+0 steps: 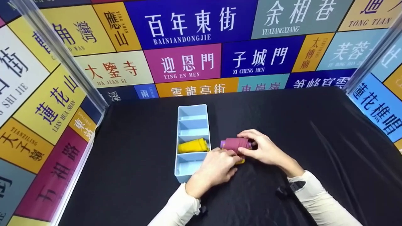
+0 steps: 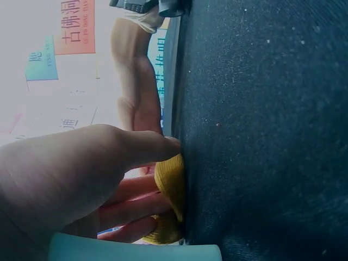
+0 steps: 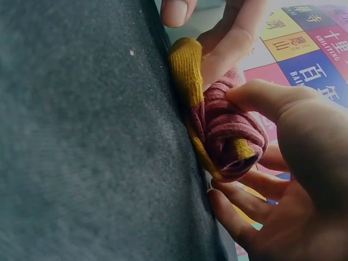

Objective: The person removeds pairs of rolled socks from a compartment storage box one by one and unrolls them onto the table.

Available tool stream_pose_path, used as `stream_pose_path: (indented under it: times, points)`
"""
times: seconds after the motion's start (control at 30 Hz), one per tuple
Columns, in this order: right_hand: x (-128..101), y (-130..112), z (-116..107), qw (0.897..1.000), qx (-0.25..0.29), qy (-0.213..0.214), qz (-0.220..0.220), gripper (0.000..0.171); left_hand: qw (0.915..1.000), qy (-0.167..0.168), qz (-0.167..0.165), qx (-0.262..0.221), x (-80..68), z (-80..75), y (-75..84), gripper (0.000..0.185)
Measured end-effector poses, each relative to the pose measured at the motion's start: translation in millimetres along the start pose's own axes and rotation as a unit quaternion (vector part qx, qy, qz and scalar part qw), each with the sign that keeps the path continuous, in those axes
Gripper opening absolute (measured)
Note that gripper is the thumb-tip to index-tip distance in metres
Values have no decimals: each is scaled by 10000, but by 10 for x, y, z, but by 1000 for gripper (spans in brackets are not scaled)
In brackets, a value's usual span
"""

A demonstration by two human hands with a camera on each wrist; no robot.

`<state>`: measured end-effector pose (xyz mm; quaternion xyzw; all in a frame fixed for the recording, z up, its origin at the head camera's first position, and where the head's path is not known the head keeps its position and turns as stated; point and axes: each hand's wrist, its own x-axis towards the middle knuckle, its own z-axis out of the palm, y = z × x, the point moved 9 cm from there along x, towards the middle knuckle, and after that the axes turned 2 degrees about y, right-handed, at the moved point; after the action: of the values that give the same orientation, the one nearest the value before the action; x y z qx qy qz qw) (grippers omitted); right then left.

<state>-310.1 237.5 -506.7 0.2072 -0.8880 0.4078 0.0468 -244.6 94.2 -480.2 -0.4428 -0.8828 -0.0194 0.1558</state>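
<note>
A burgundy rolled sock [image 1: 234, 144] with mustard-yellow ends lies on the black cloth, just right of the light blue box [image 1: 183, 179]. My right hand [image 1: 267, 150] grips the roll from its right side, thumb on the near face and fingers round the far side. In the right wrist view, the roll shows wound layers and a yellow strip [image 3: 186, 65] runs out beneath it. My left hand [image 1: 220, 166] holds the yellow part [image 2: 172, 182] between thumb and fingers. A yellow rolled sock [image 1: 192, 145] sits in a compartment of the box.
The box has several compartments in a row, running away from me, left of the hands. Black cloth [image 1: 132, 175] with some folds covers the table. Sign-printed panels [image 1: 188, 62] stand behind and at both sides.
</note>
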Motion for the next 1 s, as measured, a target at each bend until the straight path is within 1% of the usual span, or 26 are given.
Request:
stream_pose_path:
  times: [0.1,0.17,0.37,0.47,0.6,0.73,0.9,1.0]
  points:
    - [-4,12,-37,9997,140,156,96,59,10000,1,38,-41,15,-1,13,26]
    - [-8,12,-65,9993,192,296,87,58,10000,-3,50,-19,26,-1,22,23]
    - [-20,-44,-114,9973,276,613,-288,31,10000,13,52,56,54,1,37,15]
    - [-22,-63,-118,9969,178,647,-402,23,9999,104,71,115,74,-2,47,15]
    - [-24,-110,-111,9971,-177,566,-477,26,9995,156,98,246,102,-6,62,18]
    - [-23,-152,-83,9961,-508,488,-530,35,9993,16,59,376,110,22,62,18]
    - [0,-194,-27,9958,-512,388,-660,37,9988,-18,-82,488,104,31,49,16]
    - [17,-179,-12,9964,-504,320,-602,38,9991,-66,-164,377,125,19,54,17]
